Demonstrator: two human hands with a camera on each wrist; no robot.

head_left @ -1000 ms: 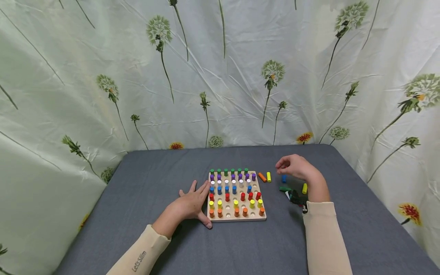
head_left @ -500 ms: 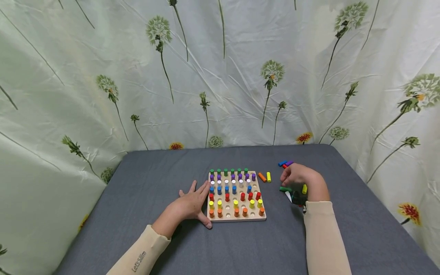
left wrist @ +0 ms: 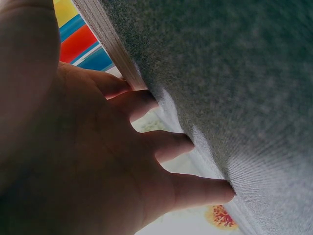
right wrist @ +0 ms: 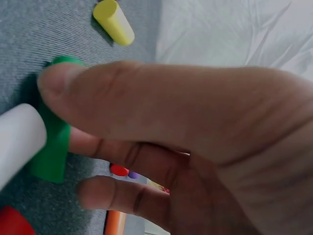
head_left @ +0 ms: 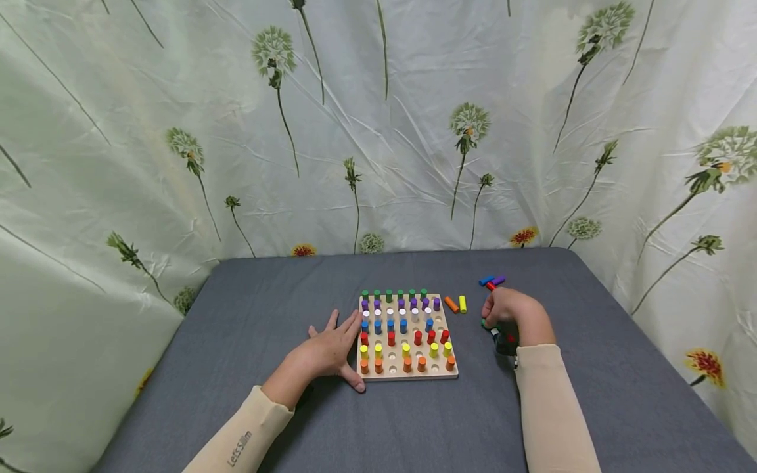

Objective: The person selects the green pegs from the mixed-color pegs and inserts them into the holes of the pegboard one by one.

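Note:
My right hand (head_left: 511,307) reaches down at the loose pegs right of the wooden pegboard (head_left: 414,377). In the right wrist view its thumb and a finger pinch a green peg (right wrist: 51,156), which lies tilted close to the cloth. A white peg (right wrist: 17,139) overlaps it there, and a red peg (right wrist: 12,223) lies nearby. My left hand (head_left: 327,351) is spread flat at the pegboard's left side, its fingers touching the edge. Upright pegs fill much of the board in colour rows: green, purple, white, blue, red, yellow and orange. Some holes show bare.
An orange peg (head_left: 451,304) and a yellow peg (head_left: 462,303) lie just right of the board. Farther back, a blue peg (head_left: 486,280), a purple peg (head_left: 499,280) and a red peg (head_left: 491,286) lie together. A flowered curtain (head_left: 378,131) hangs behind the grey cloth-covered table (head_left: 402,427).
My right hand has come down from above the loose pegs and toward me, and now pinches the green peg. The back pegs are uncovered. My left hand stays put.

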